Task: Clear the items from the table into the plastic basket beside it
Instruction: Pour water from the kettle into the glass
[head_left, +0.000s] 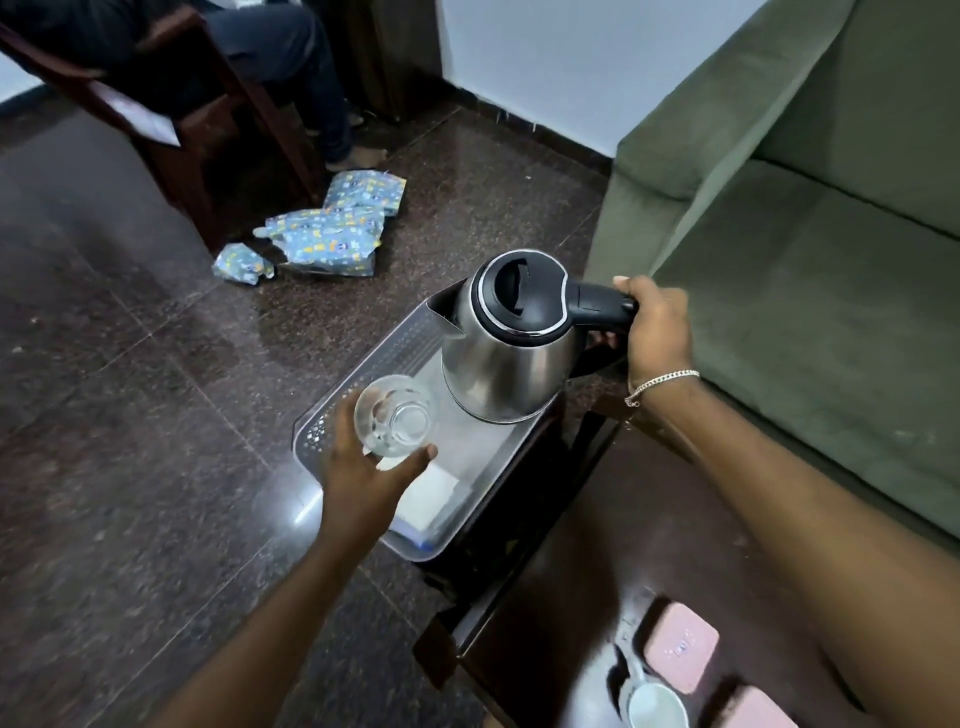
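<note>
A clear plastic basket (363, 364) stands on the floor just left of the dark wooden table (597, 571). My right hand (657, 325) grips the black handle of a steel electric kettle (506, 358), held over the basket's far end. My left hand (366, 467) holds a clear drinking glass (395, 415) over the basket's middle. A white folded item (431, 496) lies in the basket's near end. On the table's near part sit two pink blocks (680, 647) and a pale ladle-like scoop (654, 704).
A green sofa (805, 234) stands close on the right of the table. Patterned blue packets (332, 228) lie on the dark stone floor ahead. A person sits on a wooden chair (208, 130) at the far left.
</note>
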